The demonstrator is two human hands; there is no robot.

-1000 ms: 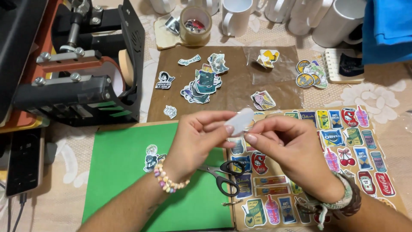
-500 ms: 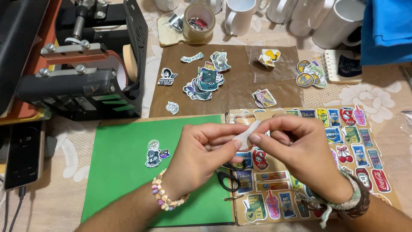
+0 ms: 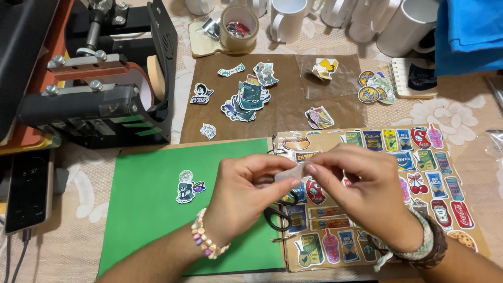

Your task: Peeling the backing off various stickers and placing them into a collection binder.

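sticker (image 3: 291, 172), small and pale, sits pinched between both hands, left grip (image 3: 246, 191) and right grip (image 3: 361, 183) clamped on it.

left hand (image 3: 246, 196), right hand (image 3: 361, 188), fingertips pinched together

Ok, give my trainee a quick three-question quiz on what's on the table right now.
1. True or false: the scissors lie on the green page, partly hidden under the left hand.
2. What do both hands pinch between them? A) a mug B) a small pale sticker piece C) the tape roll
3. Fill in: the right hand hovers over a brown page covered in ____.

Key: 1 true; 2 B; 3 stickers
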